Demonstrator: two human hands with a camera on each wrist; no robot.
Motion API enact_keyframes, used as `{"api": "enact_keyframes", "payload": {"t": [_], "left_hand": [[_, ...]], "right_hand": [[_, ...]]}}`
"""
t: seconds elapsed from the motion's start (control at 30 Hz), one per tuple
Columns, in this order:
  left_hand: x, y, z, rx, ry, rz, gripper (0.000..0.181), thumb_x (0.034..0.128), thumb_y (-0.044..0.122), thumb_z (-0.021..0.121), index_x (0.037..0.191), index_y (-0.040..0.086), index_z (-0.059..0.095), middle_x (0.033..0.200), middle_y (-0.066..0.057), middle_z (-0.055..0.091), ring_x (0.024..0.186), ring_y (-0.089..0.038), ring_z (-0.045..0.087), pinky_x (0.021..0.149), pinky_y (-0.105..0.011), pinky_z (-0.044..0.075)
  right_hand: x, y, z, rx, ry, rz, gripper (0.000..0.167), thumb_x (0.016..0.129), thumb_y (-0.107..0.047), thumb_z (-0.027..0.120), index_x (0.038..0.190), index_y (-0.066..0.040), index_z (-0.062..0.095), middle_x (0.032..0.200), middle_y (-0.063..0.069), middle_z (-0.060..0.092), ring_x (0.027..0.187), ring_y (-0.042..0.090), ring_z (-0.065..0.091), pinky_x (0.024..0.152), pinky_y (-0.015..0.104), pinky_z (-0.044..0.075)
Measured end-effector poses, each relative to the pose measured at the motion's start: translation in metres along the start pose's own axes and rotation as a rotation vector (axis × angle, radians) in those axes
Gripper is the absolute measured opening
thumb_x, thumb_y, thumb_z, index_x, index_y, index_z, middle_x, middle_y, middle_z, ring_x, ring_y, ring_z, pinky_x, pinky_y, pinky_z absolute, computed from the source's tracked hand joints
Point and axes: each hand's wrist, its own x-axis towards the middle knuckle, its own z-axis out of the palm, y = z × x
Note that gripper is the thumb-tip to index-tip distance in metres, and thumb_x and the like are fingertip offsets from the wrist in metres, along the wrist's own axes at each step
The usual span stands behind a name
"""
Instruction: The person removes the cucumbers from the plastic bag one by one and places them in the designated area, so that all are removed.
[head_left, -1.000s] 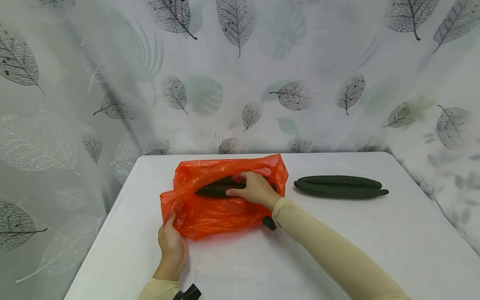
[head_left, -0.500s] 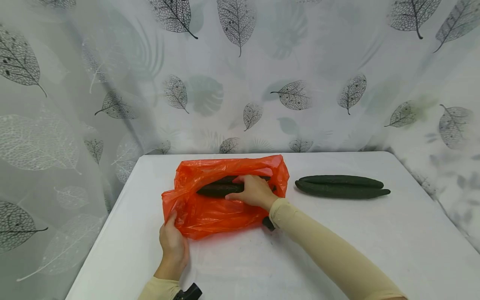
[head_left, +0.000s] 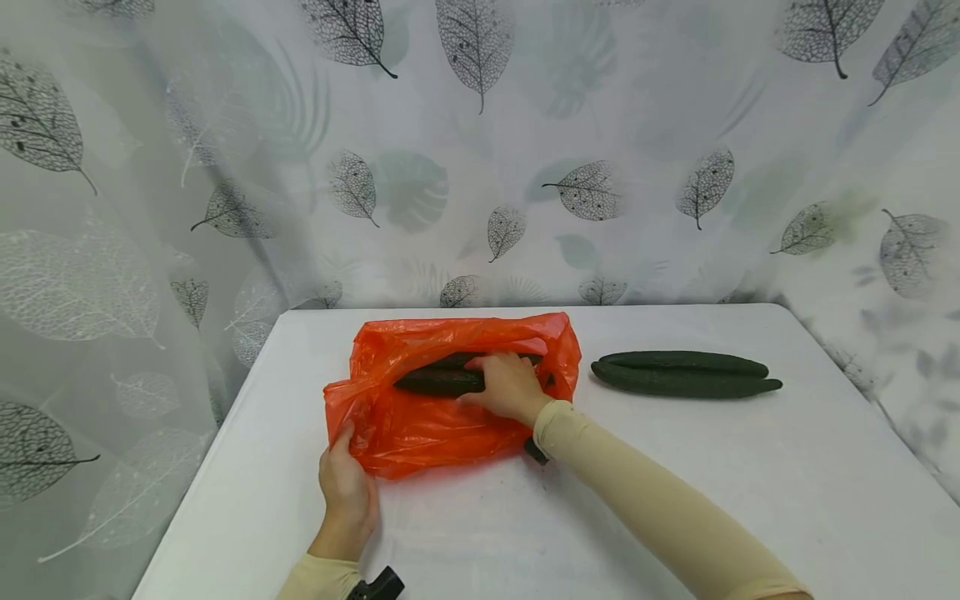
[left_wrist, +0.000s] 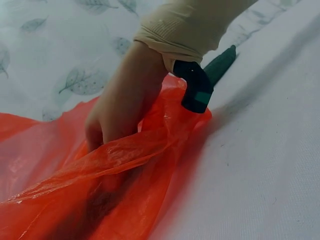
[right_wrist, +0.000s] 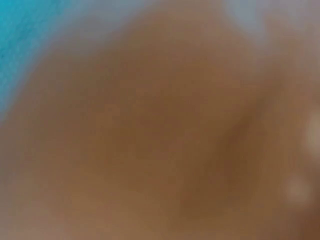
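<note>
An orange plastic bag (head_left: 442, 433) lies on the white table, its mouth open, with dark green cucumbers (head_left: 438, 382) inside. My right hand (head_left: 513, 387) reaches into the mouth, its fingers and thumb curved over the cucumbers. In the left wrist view the right hand (left_wrist: 122, 100) goes down behind the orange film (left_wrist: 115, 165), fingertips hidden. My left hand (head_left: 347, 496) holds the bag's lower left edge, the thumb in front of the film. The right wrist view is a blur of skin.
Two more cucumbers (head_left: 686, 382) lie side by side on the table (head_left: 637, 500), to the right of the bag. A leaf-patterned curtain (head_left: 525, 150) hangs behind and at both sides. Each wrist carries a black device (head_left: 378, 585).
My right hand has shifted slightly down and its thumb has drawn a little to the right along the cucumbers. The left hand keeps its hold on the bag.
</note>
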Motion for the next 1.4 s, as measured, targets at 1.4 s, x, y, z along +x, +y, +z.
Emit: {"api": "enact_keyframes", "payload": {"t": [1.4], "left_hand": [[-0.002,0.000,0.001,0.002,-0.011,0.012,0.049,0.1106,0.031,0.023,0.153,0.007,0.029,0.149,0.000,0.037,0.137,-0.016,0.034,0.116,-0.030,0.030]], "right_hand": [[-0.024,0.014,-0.008,0.267,-0.064,-0.129,0.035,0.082,-0.018,0.086,0.112,-0.022,0.069,0.108,-0.009,0.066,0.103,0.016,0.058,0.096,0.037,0.047]]}}
